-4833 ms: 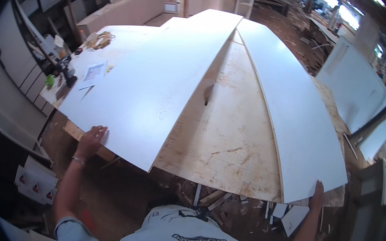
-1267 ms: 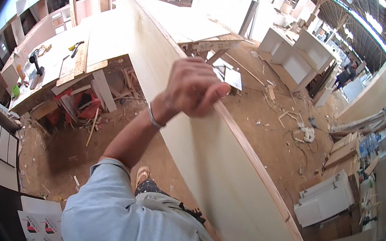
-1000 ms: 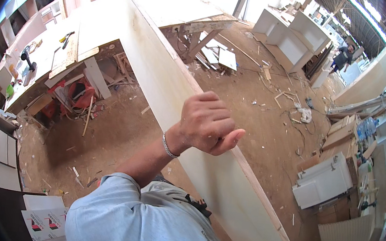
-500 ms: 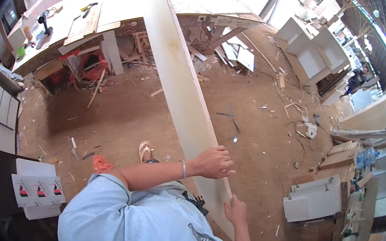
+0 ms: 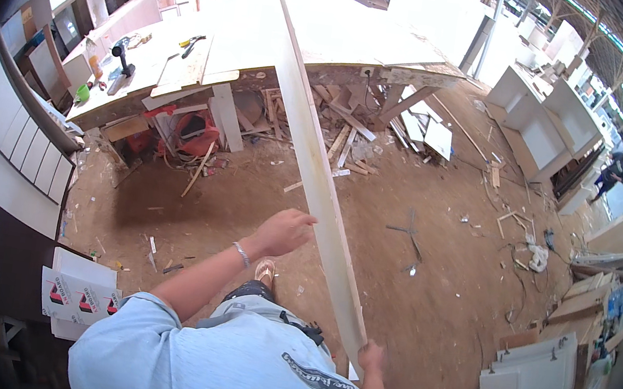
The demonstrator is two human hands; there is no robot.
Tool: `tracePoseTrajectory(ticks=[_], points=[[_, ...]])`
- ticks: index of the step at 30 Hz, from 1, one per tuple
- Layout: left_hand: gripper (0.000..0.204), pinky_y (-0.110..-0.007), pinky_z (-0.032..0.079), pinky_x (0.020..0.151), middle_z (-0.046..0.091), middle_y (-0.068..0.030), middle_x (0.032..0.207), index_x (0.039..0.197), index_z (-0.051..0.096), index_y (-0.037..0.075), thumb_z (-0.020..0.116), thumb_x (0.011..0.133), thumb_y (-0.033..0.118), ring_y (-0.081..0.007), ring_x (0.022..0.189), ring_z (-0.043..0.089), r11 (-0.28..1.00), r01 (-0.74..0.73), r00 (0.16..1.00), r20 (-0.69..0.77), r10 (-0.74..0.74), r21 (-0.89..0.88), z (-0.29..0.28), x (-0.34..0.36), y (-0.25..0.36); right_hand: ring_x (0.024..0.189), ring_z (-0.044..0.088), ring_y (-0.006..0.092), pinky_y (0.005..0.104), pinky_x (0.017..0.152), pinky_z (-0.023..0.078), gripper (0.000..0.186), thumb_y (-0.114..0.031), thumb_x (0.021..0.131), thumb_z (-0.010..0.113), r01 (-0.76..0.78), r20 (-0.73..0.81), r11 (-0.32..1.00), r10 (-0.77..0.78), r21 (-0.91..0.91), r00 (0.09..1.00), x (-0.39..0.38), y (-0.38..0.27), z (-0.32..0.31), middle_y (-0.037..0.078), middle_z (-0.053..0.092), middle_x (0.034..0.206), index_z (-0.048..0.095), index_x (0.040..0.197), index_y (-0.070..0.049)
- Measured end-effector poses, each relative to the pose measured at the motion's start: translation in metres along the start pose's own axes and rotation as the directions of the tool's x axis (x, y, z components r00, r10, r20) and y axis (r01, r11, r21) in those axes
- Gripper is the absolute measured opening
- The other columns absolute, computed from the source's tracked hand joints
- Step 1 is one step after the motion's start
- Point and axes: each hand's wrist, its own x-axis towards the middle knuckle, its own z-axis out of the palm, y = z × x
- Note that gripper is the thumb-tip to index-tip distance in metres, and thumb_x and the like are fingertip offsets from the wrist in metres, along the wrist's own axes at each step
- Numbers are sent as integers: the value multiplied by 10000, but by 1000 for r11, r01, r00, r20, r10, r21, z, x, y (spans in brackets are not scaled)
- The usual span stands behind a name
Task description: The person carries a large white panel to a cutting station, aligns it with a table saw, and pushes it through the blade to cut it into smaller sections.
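Observation:
A long, pale wooden board point(image 5: 317, 148) stretches from my body across to the workbench point(image 5: 225, 75), tilted so its broad face shows narrowly on the left. Near its close end, my right hand point(image 5: 371, 357) is wrapped around the right edge. My left hand point(image 5: 283, 231), with a bracelet at the wrist, hovers on the board's left side. Its fingers are loosely bent, one stretched toward the board's left edge; whether it touches the board I cannot tell. The board's far end runs past the top of the picture.
A black drill point(image 5: 123, 59), a yellow-handled tool point(image 5: 190, 45) and a green cup point(image 5: 82, 93) sit on the bench. Wood offcuts point(image 5: 344, 117) and red plastic point(image 5: 194, 133) lie beneath. White cabinets point(image 5: 542, 122) and a person point(image 5: 616, 171) are at the right; panels point(image 5: 531, 373) lean nearer.
My left hand has let go of the board's upper edge and drawn back to its left side. The board has turned more edge-on. My right hand still grips it. The view has shifted.

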Motion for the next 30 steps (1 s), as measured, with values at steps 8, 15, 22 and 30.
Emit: tracePoseTrajectory(ticks=[8,15,22,30], points=[[369,-434,471,1030,700,-153,1166,1253,634,36,657,961,261,-336,1174,614,957,281,948,-131,-289,-70,-26,-2,-54,1012,677,456,541,908,537,276,-210,836,668,50,53,998,-48,-32,997,45,33,34,283,708,1027,673,1044,-28],[366,-372,560,860,711,-142,1082,1301,596,40,641,994,233,-256,937,715,808,431,805,-232,-546,-402,-28,12,-102,908,692,435,548,794,535,267,-289,891,668,260,-235,946,-212,195,949,87,-146,-52,210,722,945,659,1082,-102],[354,-304,541,775,728,-77,1036,1278,595,13,615,1015,249,-161,866,674,177,448,628,167,-760,-876,-16,136,-330,892,704,393,488,754,554,359,-185,859,749,481,-486,841,-323,246,812,149,-387,-147,189,724,970,647,1193,-100],[340,-327,538,759,692,-138,1161,1270,581,20,553,1037,266,-190,887,646,-262,373,738,456,-497,-890,42,452,-618,854,729,298,412,716,586,323,-161,830,756,582,-748,778,-237,237,621,212,-562,-236,130,740,993,672,1114,-35]])
